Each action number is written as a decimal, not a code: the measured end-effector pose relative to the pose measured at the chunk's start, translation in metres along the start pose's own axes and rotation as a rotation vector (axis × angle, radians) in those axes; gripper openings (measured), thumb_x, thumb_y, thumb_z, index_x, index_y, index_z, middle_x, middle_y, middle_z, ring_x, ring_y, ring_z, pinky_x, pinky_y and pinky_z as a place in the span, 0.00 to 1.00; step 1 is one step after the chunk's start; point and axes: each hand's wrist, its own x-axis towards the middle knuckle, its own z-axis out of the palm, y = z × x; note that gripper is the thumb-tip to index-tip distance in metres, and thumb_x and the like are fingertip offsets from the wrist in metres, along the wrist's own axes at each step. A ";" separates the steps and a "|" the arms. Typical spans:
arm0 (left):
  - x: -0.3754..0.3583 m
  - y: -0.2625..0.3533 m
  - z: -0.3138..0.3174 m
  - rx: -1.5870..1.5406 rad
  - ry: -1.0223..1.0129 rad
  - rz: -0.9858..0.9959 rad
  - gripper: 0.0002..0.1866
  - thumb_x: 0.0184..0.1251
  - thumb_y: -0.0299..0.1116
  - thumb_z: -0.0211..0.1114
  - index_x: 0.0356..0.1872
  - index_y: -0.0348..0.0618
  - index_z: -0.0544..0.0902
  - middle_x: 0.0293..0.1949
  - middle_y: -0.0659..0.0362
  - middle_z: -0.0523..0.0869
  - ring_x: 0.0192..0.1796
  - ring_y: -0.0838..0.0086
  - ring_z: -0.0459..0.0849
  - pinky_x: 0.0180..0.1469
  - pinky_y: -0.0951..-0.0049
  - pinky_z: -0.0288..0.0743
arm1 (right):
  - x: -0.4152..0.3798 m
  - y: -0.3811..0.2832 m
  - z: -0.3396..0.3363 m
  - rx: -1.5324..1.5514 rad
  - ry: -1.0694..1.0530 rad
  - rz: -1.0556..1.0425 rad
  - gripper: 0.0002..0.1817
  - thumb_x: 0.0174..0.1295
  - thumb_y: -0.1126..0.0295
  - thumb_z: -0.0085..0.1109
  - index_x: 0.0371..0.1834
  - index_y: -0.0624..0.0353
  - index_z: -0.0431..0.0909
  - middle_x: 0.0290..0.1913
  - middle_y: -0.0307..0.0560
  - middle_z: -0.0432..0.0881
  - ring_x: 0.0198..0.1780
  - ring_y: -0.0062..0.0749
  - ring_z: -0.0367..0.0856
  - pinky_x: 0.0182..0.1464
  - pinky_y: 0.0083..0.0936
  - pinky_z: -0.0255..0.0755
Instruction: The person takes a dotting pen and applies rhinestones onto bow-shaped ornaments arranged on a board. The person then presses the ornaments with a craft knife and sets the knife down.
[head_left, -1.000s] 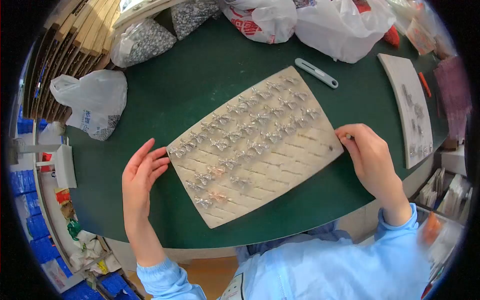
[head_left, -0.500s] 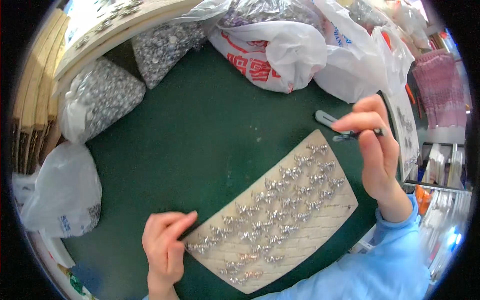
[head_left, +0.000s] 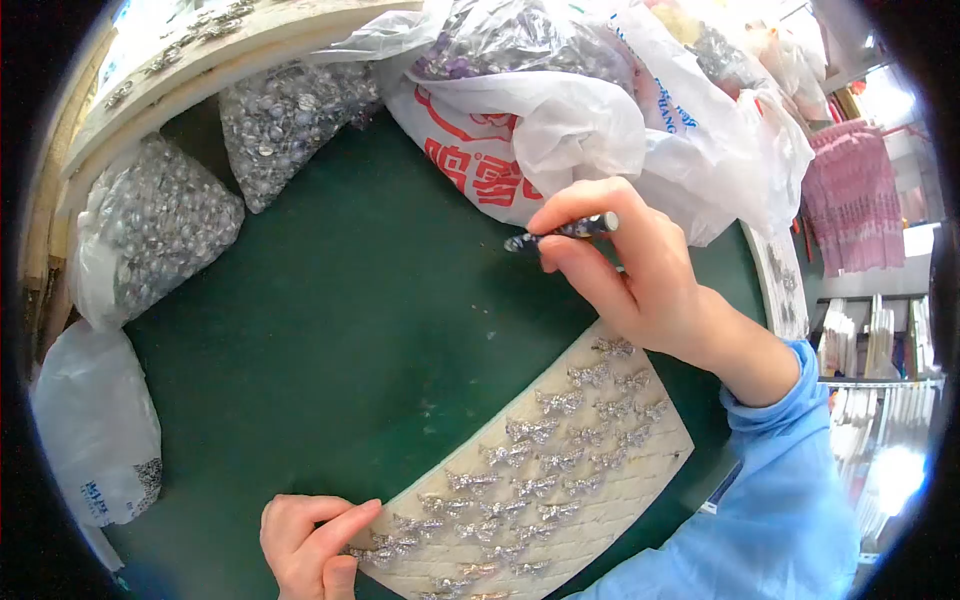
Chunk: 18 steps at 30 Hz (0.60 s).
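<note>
A pale, slab-like board [head_left: 640, 470] with scored lines lies tilted on the green table, carrying rows of small silvery bow-shaped pieces [head_left: 530, 430]. At its left corner, my left hand [head_left: 310, 548] has that corner between thumb and forefinger, close to the end bows. Above the board's far end, my right hand [head_left: 640, 265] pinches a short, dark pen-like stick [head_left: 575, 230] with pale specks and a light round end. The stick points left over the bare tabletop, apart from the bows. Its exact kind is not clear.
Clear bags of shiny grey beads [head_left: 165, 235] sit at the left, beside a white plastic bag [head_left: 95, 430]. Large white bags [head_left: 580, 120] bulge along the back. Another board with pieces [head_left: 775, 275] stands at the right edge. A wooden board [head_left: 250, 45] is at back left.
My right hand has moved left with the dark stick, over the table beyond the board. The grey clip-like thing formerly beside it no longer shows. The whole view has shifted.
</note>
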 end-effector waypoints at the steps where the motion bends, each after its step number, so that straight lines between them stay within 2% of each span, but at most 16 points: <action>1: 0.002 0.000 -0.001 -0.006 0.008 0.002 0.23 0.70 0.45 0.45 0.40 0.36 0.83 0.34 0.53 0.79 0.36 0.63 0.76 0.41 0.66 0.67 | 0.002 0.005 0.004 0.001 0.010 -0.028 0.08 0.58 0.77 0.58 0.40 0.61 0.72 0.35 0.47 0.77 0.31 0.28 0.78 0.34 0.22 0.72; 2: 0.004 0.000 -0.002 -0.010 0.017 0.009 0.25 0.71 0.47 0.44 0.39 0.36 0.83 0.35 0.52 0.80 0.36 0.62 0.76 0.41 0.66 0.67 | 0.003 0.009 0.006 -0.001 0.024 -0.058 0.08 0.58 0.77 0.58 0.40 0.61 0.72 0.34 0.46 0.77 0.31 0.28 0.79 0.34 0.22 0.72; 5: 0.003 -0.001 -0.003 -0.010 0.008 0.015 0.25 0.71 0.46 0.44 0.39 0.35 0.83 0.35 0.51 0.80 0.37 0.61 0.77 0.42 0.66 0.68 | 0.003 0.013 0.009 0.162 0.017 0.042 0.09 0.58 0.76 0.59 0.41 0.61 0.72 0.34 0.44 0.78 0.32 0.26 0.79 0.35 0.20 0.73; 8: 0.002 -0.002 -0.003 -0.011 0.009 0.016 0.24 0.71 0.46 0.44 0.39 0.35 0.83 0.35 0.51 0.80 0.37 0.61 0.77 0.42 0.66 0.68 | 0.003 0.022 0.007 0.167 -0.013 -0.052 0.08 0.60 0.75 0.58 0.41 0.61 0.71 0.33 0.42 0.78 0.33 0.25 0.80 0.35 0.19 0.73; 11: 0.003 -0.001 -0.003 -0.012 0.008 0.014 0.24 0.71 0.46 0.44 0.39 0.35 0.83 0.35 0.51 0.80 0.38 0.61 0.77 0.42 0.65 0.68 | 0.001 0.013 -0.001 0.277 -0.138 0.170 0.07 0.61 0.74 0.57 0.40 0.61 0.71 0.32 0.42 0.78 0.32 0.24 0.79 0.35 0.19 0.72; 14: 0.003 -0.002 -0.004 -0.013 -0.003 0.044 0.22 0.70 0.44 0.46 0.41 0.34 0.82 0.36 0.51 0.80 0.38 0.61 0.77 0.42 0.66 0.69 | -0.001 0.017 0.000 0.212 -0.192 0.018 0.06 0.62 0.74 0.56 0.39 0.61 0.70 0.30 0.42 0.77 0.31 0.23 0.79 0.34 0.19 0.72; 17: 0.004 -0.002 -0.003 -0.077 0.110 -0.002 0.20 0.70 0.40 0.49 0.44 0.33 0.81 0.38 0.51 0.80 0.38 0.61 0.77 0.42 0.67 0.69 | -0.003 0.024 0.003 0.221 -0.175 -0.039 0.07 0.62 0.73 0.56 0.40 0.61 0.70 0.30 0.42 0.77 0.30 0.23 0.79 0.34 0.19 0.71; 18: 0.005 -0.001 -0.004 -0.090 0.142 -0.044 0.14 0.65 0.34 0.56 0.42 0.34 0.81 0.40 0.51 0.80 0.38 0.62 0.78 0.40 0.68 0.72 | -0.003 0.023 0.002 0.249 -0.196 -0.004 0.06 0.62 0.75 0.55 0.40 0.62 0.69 0.31 0.43 0.76 0.32 0.22 0.77 0.35 0.19 0.70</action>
